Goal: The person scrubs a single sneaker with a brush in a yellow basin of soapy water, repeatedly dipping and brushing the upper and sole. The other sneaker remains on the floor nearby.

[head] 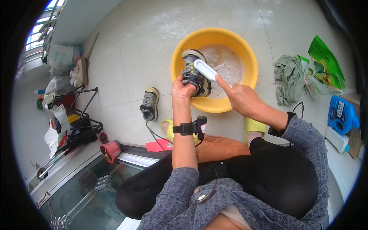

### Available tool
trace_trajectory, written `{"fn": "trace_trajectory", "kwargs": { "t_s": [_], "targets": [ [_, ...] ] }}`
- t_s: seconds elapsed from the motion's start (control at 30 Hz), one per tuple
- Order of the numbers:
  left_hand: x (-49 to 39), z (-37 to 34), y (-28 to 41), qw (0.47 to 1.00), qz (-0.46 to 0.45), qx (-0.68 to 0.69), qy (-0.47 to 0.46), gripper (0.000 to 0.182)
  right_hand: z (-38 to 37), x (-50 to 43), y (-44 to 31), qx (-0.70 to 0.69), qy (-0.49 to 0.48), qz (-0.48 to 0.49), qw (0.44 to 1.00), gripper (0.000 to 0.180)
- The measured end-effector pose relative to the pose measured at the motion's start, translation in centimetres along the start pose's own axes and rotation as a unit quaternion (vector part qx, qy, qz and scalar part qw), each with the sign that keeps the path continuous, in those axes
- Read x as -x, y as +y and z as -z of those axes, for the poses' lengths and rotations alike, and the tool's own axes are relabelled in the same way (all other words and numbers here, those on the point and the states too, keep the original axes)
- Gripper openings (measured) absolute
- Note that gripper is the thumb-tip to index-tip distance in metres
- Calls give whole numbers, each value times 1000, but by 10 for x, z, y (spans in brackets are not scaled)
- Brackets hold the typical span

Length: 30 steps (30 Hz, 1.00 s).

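My left hand [184,88] grips a grey and black sneaker [192,64] by its heel end, over the left side of a yellow plastic basin [214,107]. In my right hand [244,99] is a white-handled scrub brush [205,70], its head against the sneaker's side; the bristles are hidden. Cloudy, sudsy water [228,72] fills the bottom of the basin. A second, similar sneaker [149,103] rests on the floor to the left of the basin, apart from it.
Right of the basin lie a crumpled grey-green cloth [287,79] and a green plastic bag [326,67]. Farther right stands a blue detergent bottle [342,115]. At left are a black metal rack [82,115] and a red pot [110,151]. Cables trail from my wrist straps.
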<state>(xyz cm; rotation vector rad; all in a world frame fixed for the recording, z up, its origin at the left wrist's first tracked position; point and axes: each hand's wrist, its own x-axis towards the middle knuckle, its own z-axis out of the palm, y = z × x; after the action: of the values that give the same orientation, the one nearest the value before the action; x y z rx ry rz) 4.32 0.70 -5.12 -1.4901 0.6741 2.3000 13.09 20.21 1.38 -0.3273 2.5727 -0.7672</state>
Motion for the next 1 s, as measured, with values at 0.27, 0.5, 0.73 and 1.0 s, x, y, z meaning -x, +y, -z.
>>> {"fn": "trace_trajectory", "kwargs": {
  "t_s": [0.27,0.5,0.73,1.0],
  "targets": [
    [-12,-3,-22,996,48,-30,-62,38,-9,-49,44,-37,205,-9,978,63],
    [-12,-2,-11,979,24,56,-192,46,-43,-23,51,38,37,-79,995,58],
    [-10,-8,-24,982,-58,18,-179,46,-19,18,17,-44,-13,-28,999,63],
    [-3,-4,-44,973,-44,-94,-204,38,18,-16,12,-83,163,0,983,52]
  ]
}}
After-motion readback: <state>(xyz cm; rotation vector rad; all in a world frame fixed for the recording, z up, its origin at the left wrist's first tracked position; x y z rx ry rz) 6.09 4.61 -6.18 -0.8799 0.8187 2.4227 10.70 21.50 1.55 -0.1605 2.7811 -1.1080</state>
